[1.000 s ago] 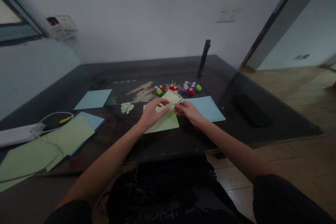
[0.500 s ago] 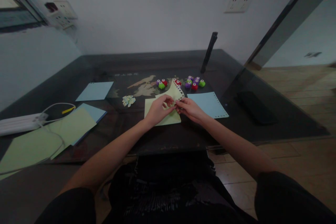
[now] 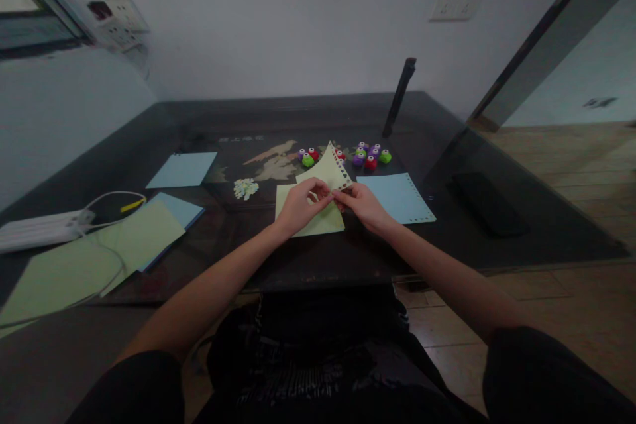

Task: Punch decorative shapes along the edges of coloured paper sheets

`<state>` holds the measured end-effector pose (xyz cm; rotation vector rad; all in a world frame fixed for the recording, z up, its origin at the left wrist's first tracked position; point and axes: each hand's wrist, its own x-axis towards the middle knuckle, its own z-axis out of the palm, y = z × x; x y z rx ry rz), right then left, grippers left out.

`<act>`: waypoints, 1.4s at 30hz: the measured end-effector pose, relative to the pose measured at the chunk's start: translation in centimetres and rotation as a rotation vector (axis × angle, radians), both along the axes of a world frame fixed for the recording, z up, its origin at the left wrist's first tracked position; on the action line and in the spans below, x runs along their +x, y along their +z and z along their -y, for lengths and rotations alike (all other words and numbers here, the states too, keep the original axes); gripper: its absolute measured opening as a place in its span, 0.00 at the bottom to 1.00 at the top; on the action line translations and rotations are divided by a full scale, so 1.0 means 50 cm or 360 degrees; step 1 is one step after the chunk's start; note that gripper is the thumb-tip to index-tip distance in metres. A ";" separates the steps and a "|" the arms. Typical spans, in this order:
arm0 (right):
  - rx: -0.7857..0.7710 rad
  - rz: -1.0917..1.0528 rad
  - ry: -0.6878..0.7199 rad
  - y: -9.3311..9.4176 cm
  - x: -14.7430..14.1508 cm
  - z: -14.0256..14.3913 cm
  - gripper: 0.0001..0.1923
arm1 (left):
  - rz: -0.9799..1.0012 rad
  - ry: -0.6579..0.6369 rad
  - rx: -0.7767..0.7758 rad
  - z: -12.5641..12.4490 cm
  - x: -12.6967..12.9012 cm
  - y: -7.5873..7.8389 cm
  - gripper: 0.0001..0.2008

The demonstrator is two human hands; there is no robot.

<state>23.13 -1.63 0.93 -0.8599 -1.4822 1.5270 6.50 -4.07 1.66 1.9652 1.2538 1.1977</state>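
Pinched between the fingers of both my hands is a pale yellow sheet of paper (image 3: 324, 165), lifted and curved, with a row of punched shapes along its right edge. My left hand (image 3: 304, 205) grips its lower side with thumb and forefinger. My right hand (image 3: 362, 202) holds the lower end of the punched edge, the fingertips of both hands nearly touching. Beneath them another yellow sheet (image 3: 322, 222) lies flat on the dark table. Beside my right hand rests a light blue sheet (image 3: 397, 199) with holes along its top right edge.
Small red, green and purple craft punches (image 3: 370, 154) stand behind the hands. A pile of paper cut-outs (image 3: 246, 189) lies left. Further left are a blue sheet (image 3: 183, 169), stacked yellow paper (image 3: 94, 258) and a white power strip (image 3: 42, 230). A dark phone-like slab (image 3: 489, 204) lies right.
The lifted yellow sheet's top corner stands slightly higher and its punched edge is straighter. Both hands keep their pinch in nearly the same place. The view has shifted slightly.
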 end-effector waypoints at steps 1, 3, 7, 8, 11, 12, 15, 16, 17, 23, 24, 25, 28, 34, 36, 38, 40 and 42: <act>0.0007 0.0004 -0.0007 0.001 0.000 0.000 0.16 | -0.0005 -0.0001 0.0003 0.000 0.000 0.000 0.08; 0.0017 0.0013 -0.0027 0.002 0.001 0.001 0.15 | -0.0016 -0.0002 0.0008 0.000 -0.001 0.000 0.08; 0.0038 0.0030 -0.0033 0.005 0.003 0.000 0.14 | -0.0041 -0.0011 0.0015 0.002 -0.001 0.003 0.07; 0.0046 0.0030 -0.0027 0.005 0.003 -0.001 0.14 | -0.0051 -0.0015 0.0021 0.002 -0.001 0.004 0.06; 0.0065 0.0031 -0.0019 0.004 0.005 -0.002 0.13 | -0.0087 -0.0010 0.0042 0.003 -0.002 0.005 0.05; 0.0068 0.0035 -0.0019 0.004 0.005 -0.003 0.13 | -0.0091 -0.0010 0.0045 0.003 -0.002 0.005 0.05; 0.0078 0.0040 -0.0009 0.004 0.005 -0.004 0.12 | -0.0063 -0.0019 0.0050 0.003 -0.003 0.004 0.05; 0.0082 0.0041 -0.0006 0.004 0.005 -0.004 0.13 | -0.0058 -0.0022 0.0056 0.003 -0.004 0.004 0.05; 0.0085 0.0044 -0.0004 0.004 0.005 -0.004 0.13 | -0.0061 -0.0022 0.0068 0.003 -0.004 0.004 0.05; 0.0087 0.0056 -0.0022 0.005 0.003 -0.004 0.16 | -0.0148 -0.0014 0.0165 0.002 -0.005 0.003 0.04; 0.0092 0.0061 -0.0022 0.005 0.003 -0.004 0.16 | -0.0155 -0.0014 0.0169 0.002 -0.005 0.003 0.04; 0.0100 0.0067 -0.0022 0.006 0.003 -0.004 0.16 | -0.0162 -0.0013 0.0170 0.002 -0.005 0.003 0.04; 0.0130 0.0087 -0.0024 0.008 0.005 -0.003 0.15 | -0.0188 -0.0003 0.0166 0.001 -0.005 0.002 0.04; 0.0220 0.0137 -0.0027 0.003 0.005 -0.005 0.15 | -0.0244 -0.0027 0.0167 0.001 -0.007 0.002 0.04; 0.0247 0.0163 -0.0021 0.002 0.005 -0.006 0.15 | -0.0248 -0.0033 0.0164 0.002 -0.006 0.004 0.04; 0.0266 0.0197 -0.0017 0.001 0.006 -0.006 0.15 | -0.0241 -0.0037 0.0144 0.002 -0.006 0.005 0.04; 0.0287 0.0239 -0.0024 0.001 0.008 -0.007 0.14 | -0.0224 -0.0043 0.0114 0.003 -0.005 0.006 0.04; 0.0309 0.0284 -0.0040 0.002 0.010 -0.008 0.13 | -0.0205 -0.0047 0.0087 0.003 -0.005 0.007 0.04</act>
